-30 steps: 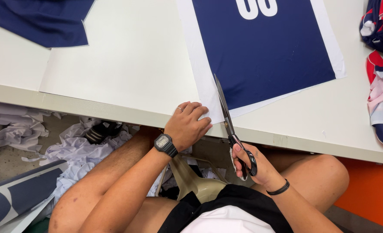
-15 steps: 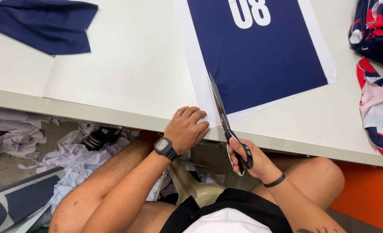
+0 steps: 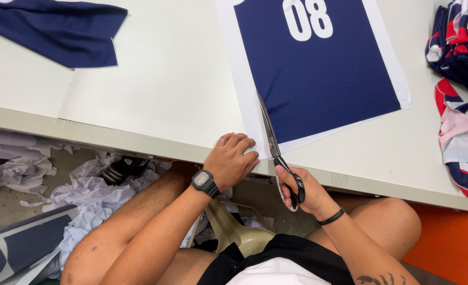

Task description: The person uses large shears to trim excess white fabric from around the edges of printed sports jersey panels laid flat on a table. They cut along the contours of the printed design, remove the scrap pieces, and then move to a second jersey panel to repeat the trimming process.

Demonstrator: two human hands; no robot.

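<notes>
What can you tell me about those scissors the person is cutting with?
The scissors are long, with slim grey metal-looking blades and black handle loops. The right hand grips the loops just off the table edge. The blades lie nearly closed, pointing away, along the white margin of the navy printed fabric panel. The left hand presses beside them.

Fabric panel (image 3: 318, 68) on table (image 3: 154, 89); scissors (image 3: 276, 150) at near edge.

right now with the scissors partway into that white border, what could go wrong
The scissors run very close to the navy panel, so a small drift could nick the print. The left hand pins the white border right beside the blades; its fingertips could get caught. The fabric's corner overhangs the table edge and may shift.
</notes>
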